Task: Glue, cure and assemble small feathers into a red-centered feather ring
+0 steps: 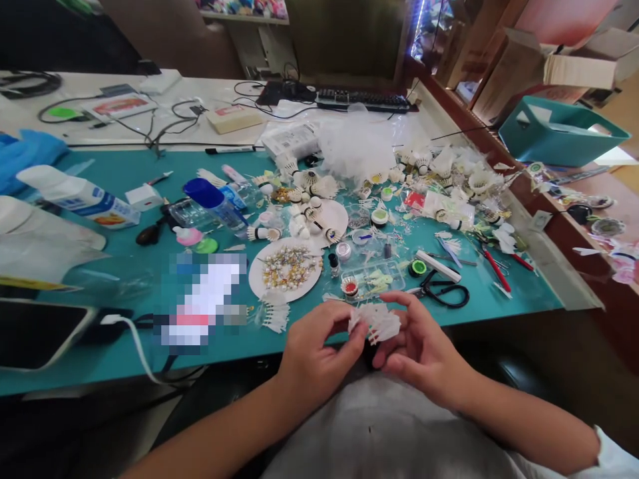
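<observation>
A cluster of white shuttlecock feathers [382, 322] is pinched between the thumb and forefinger of my left hand [322, 346], above the table's front edge. My right hand [424, 349] is close against its right side, fingers apart and slightly curled; whether a fingertip touches the feathers, I cannot tell. Just beyond them lie a clear compartment box [374, 278], a small shuttlecock base with a red centre [350, 287] and black-handled scissors [444, 293]. To the left, a white plate [255, 271] bears pearl and gold beads, with a loose row of feathers [275, 315] in front.
Shuttlecocks and feather pieces [449, 173] crowd the back right of the green mat [499, 313]. Red-handled tools [496, 269] lie at the right. On the left are a phone [44, 336], a white cable [137, 342], a carton [80, 196] and a blue-topped bottle [212, 203].
</observation>
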Demonstrator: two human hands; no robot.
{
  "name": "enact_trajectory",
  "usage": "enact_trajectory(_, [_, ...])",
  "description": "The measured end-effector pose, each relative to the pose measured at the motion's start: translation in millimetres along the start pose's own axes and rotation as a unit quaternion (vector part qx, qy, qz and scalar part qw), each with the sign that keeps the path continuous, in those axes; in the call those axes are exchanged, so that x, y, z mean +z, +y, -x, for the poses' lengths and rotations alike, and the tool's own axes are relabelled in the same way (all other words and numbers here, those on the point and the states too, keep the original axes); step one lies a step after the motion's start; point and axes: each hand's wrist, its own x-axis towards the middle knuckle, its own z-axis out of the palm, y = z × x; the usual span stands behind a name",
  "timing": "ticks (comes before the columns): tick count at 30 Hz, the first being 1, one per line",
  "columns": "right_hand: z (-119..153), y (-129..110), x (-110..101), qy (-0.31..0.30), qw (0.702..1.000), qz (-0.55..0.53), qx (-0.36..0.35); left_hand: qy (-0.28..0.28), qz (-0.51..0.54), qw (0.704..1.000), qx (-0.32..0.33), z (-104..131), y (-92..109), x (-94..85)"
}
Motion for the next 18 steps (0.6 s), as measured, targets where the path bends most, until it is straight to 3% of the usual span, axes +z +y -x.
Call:
enact_trajectory(3, [-4.5, 5.1, 3.6, 0.018, 1.0, -0.024, -0.001, -0.006, -0.077, 0.993, 0.088, 2.3, -3.2, 0.5])
enact_trajectory(6, [-8.0, 7.6, 2.6, 0.031, 0.999, -0.025, -0.005, -0.008, -0.1, 0.99, 0.103, 6.3, -4.8, 1.1])
enact_trajectory(8, [-9.5, 8.9, 0.7, 0.045, 0.999, -0.015, -0.017, -0.02, -0.07, 0.995, 0.062, 9.5, -5.2, 1.5])
enact_trajectory(10, [-10.7, 10.2, -1.2, 0.058, 0.997, 0.001, -0.043, -0.056, 0.002, 0.998, -0.022, 11.2, -5.2, 1.2])
enact_trajectory(14, [-12.2, 12.8, -4.1, 0.07, 0.989, 0.081, -0.1, -0.18, 0.13, 0.958, -0.184, 6.1, -3.6, -3.1])
enact_trajectory(18, [-12.2, 14.1, -9.6, 0.05, 0.969, 0.215, -0.113, -0.255, 0.128, 0.933, -0.219, -2.4, -2.2, -10.6])
